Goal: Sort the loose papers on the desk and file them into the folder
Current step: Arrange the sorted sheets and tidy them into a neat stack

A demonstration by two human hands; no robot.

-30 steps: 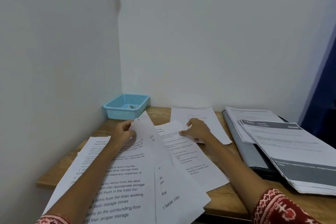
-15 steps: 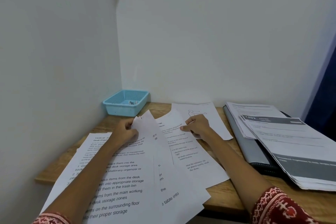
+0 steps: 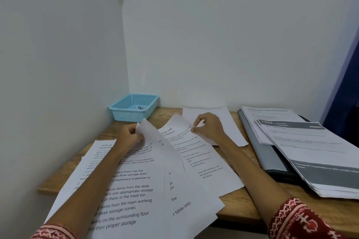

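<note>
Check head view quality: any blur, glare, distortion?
Head view: soft even light, no glare; print sharp on the near white sheet, smeared on the grey-banded stack at right; wide-angle bends the wall corner; both hands fairly crisp.

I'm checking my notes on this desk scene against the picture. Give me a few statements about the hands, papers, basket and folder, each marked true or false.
1. The left hand pinches the raised corner of a white printed sheet. True.
2. The right hand lies flat and holds nothing. False: its grip is on the top edge of the white sheet headed with a task ID.
3. The light blue perforated plastic basket stands in the back corner by the walls. True.
4. The grey folder is bare. False: a stack of printed pages lies on it.
5. The basket sits on top of the loose papers. False: it stands on the wooden desk, apart from them.
</note>
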